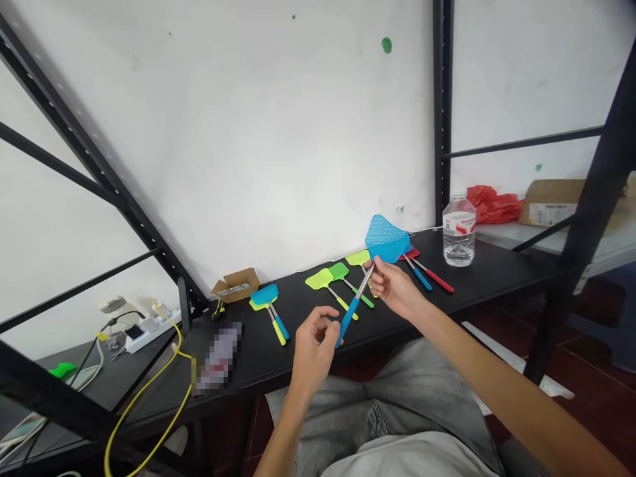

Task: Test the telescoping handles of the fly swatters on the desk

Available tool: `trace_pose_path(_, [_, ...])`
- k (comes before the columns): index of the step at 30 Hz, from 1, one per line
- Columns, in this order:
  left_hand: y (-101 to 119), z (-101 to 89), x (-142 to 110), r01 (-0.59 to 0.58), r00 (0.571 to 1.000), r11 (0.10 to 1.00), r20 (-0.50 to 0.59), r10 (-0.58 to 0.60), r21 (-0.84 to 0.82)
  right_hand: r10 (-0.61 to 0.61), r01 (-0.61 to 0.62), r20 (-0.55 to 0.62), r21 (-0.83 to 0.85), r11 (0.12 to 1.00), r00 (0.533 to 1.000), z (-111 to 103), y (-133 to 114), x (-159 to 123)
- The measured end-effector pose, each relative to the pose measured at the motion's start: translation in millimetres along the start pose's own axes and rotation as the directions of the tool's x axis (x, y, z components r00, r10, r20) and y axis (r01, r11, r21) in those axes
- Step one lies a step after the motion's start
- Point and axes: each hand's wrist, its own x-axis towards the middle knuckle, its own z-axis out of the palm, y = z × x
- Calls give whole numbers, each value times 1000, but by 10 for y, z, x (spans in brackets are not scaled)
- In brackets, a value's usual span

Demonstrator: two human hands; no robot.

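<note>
A blue fly swatter (pixel 385 237) with a metal shaft is held up in front of me, tilted with its mesh head to the upper right. My right hand (pixel 392 285) pinches the shaft just below the head. Around the lower end of the blue handle, the fingers of my left hand (pixel 317 341) are closed. Behind them on the black shelf lie yellow-green swatters (pixel 318 279) and a green swatter (pixel 340 271). To the right, a red swatter (pixel 437 279) lies beside another blue-handled swatter (pixel 421 275). A blue swatter (pixel 265 294) overlaps a yellow-green one farther left.
A water bottle (pixel 459 232) stands at the right of the black shelf (pixel 298 331). An open cardboard box (pixel 236 285) sits at the left, near a blurred-out package (pixel 218 358). A yellow cable (pixel 144 384) hangs past the left edge. Black metal posts (pixel 442 112) frame the shelf.
</note>
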Motion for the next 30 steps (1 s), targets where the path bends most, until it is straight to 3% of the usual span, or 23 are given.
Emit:
trace_pose_path(4, [13,85,-13,15,995,999,103,-18,34,24,-17,149,-47,999,989,198,52,-112])
trace_pose_path(8, [50,158,-39,-16,994,1000,110,14,22,59,1,292,-202,979,955,348,112,-217])
trace_pose_path(16, [114,186,-45,-5,996,1000,89,7,-21,17,11,196,-141,990,980,414,143,-254])
trace_pose_path(22, [123,194,-42,83,976,991,211,-59,-104,41,-39,148,-14,999,988,368,120,-203])
trace_pose_path(25, [122,197,-62,35,981,998,190,-26,-45,8,-4,134,-30,1000,991,350,57,-182])
trace_pose_path(30, [166,154,-114,-67,979,976,201,24,206,-99,97,-49,-41,994,994,142,-156,-69])
